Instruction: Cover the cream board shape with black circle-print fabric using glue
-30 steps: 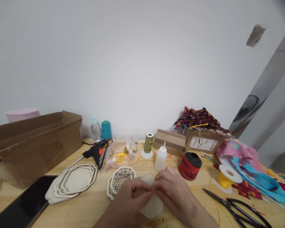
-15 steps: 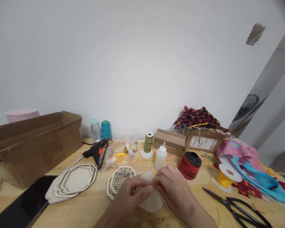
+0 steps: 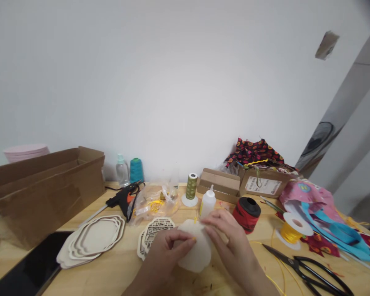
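Note:
A pale wooden plate with a scalloped edge (image 3: 196,258) lies in front of me, between my hands. A short yellow cord loop (image 3: 195,220) sticks up at its top edge. My left hand (image 3: 174,250) is closed in a pinch over the plate, with a tiny yellow-orange bit, perhaps a cord end, showing at the fingertips. At the upper right edge of the plate is my right hand (image 3: 226,236). Its fingers are loosely stretched and slightly apart, with nothing visible between them. Left of the plate are wooden lattice pieces (image 3: 157,230), partly covered by my left hand.
A glue bottle (image 3: 208,202), green thread spool (image 3: 191,187) and red ribbon roll (image 3: 247,214) stand behind my hands. Black scissors (image 3: 296,263) and a yellow cord spool (image 3: 291,230) lie right. Left are stacked wooden frames (image 3: 95,238), a phone (image 3: 31,263), a glue gun (image 3: 123,199) and a cardboard box (image 3: 49,193).
My hands, fingertips together over the plate before, have moved apart, the right one lifting to the right. More of the plate and its yellow loop shows now.

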`<control>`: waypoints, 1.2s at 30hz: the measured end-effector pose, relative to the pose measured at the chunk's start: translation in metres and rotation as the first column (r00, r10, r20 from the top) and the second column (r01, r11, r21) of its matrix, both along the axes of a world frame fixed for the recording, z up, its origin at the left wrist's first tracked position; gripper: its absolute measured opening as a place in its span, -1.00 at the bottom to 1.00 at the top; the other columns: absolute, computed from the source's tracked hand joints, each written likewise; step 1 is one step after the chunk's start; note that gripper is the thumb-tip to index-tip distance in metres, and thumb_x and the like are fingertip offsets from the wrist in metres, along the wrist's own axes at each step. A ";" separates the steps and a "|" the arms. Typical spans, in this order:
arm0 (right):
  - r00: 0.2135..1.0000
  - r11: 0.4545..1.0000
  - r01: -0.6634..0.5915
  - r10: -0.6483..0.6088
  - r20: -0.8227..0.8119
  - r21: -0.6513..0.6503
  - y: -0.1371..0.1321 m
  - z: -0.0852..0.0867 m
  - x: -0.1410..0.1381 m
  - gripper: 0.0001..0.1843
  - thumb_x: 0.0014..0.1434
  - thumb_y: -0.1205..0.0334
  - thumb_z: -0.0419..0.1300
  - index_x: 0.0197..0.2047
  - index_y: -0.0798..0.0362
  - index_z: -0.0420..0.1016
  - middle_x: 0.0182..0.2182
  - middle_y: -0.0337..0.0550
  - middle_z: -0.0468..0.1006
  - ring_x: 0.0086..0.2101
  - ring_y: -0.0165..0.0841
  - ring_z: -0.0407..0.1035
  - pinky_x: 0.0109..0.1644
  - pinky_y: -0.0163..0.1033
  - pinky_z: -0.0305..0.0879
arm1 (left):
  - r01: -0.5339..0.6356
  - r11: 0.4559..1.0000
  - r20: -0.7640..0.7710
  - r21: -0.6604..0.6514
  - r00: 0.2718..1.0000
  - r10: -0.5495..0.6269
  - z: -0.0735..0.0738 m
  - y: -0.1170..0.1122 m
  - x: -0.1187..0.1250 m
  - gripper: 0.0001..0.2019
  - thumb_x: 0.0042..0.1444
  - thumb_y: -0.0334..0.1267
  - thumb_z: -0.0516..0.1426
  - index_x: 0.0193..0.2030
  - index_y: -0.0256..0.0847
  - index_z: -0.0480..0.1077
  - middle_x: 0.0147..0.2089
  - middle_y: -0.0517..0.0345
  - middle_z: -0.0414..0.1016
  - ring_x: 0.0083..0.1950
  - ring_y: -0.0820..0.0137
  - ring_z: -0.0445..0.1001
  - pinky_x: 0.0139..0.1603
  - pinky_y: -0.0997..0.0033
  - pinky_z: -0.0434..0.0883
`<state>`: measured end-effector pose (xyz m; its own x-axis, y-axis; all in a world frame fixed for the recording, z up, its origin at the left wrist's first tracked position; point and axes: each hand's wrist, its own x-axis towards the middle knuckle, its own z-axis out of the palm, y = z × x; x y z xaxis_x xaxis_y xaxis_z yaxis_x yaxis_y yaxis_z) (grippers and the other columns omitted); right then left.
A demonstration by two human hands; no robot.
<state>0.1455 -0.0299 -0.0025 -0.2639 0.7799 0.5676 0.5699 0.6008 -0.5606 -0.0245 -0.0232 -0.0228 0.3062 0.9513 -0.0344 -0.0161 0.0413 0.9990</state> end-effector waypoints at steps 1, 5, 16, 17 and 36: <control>0.998 0.997 0.022 -0.027 -0.065 -0.074 0.001 -0.002 0.000 -0.79 0.11 0.24 0.04 -0.17 0.04 0.39 -0.33 -0.12 0.41 -0.37 -0.35 0.26 -0.34 -0.26 0.18 | -0.007 0.999 0.044 -0.054 0.999 0.010 0.000 0.000 0.000 -0.79 -0.17 -0.13 0.20 -0.48 -0.26 0.51 -0.49 0.16 0.50 -0.45 0.40 0.38 -0.43 0.47 0.29; 0.972 0.890 -0.049 -0.062 -0.226 -0.453 0.005 -0.009 -0.004 -0.73 0.04 0.10 0.09 -0.41 0.14 0.46 -0.62 -0.27 0.33 -0.62 -0.47 0.12 -0.58 -0.37 0.03 | -0.018 0.989 0.112 -0.149 0.993 0.035 0.004 0.001 0.000 -0.76 -0.23 -0.12 0.23 -0.46 -0.25 0.51 -0.48 0.14 0.51 -0.42 0.35 0.41 -0.38 0.40 0.32; 0.754 0.935 -0.118 -0.136 -0.643 -0.336 0.002 -0.002 -0.010 -0.72 0.02 0.05 0.12 -0.52 0.10 0.26 -0.63 -0.34 0.27 -0.58 -0.51 0.15 -0.53 -0.43 0.10 | -0.010 0.998 -0.092 0.055 0.996 0.015 0.009 0.000 -0.005 -0.80 -0.17 -0.14 0.18 -0.54 -0.26 0.50 -0.42 0.12 0.44 -0.32 0.33 0.36 -0.29 0.41 0.25; 0.739 0.932 -0.132 -0.133 -0.660 -0.337 0.001 -0.002 -0.012 -0.72 0.03 0.05 0.11 -0.52 0.09 0.24 -0.63 -0.35 0.26 -0.58 -0.51 0.15 -0.53 -0.43 0.11 | -0.019 1.000 -0.089 0.025 0.996 0.021 0.008 -0.001 -0.004 -0.79 -0.18 -0.14 0.19 -0.55 -0.26 0.49 -0.48 0.15 0.43 -0.39 0.36 0.34 -0.34 0.43 0.24; 0.695 0.856 -0.251 -0.166 -0.700 -0.452 0.003 -0.010 -0.014 -0.70 0.05 -0.03 0.07 -0.45 0.02 0.16 -0.59 -0.36 0.34 -0.59 -0.48 0.27 -0.61 -0.41 0.23 | -0.125 0.990 -0.151 -0.070 0.982 0.113 0.007 -0.001 0.006 -0.77 -0.25 -0.13 0.14 -0.65 -0.28 0.32 -0.67 0.31 0.17 -0.56 0.49 0.08 -0.53 0.47 0.01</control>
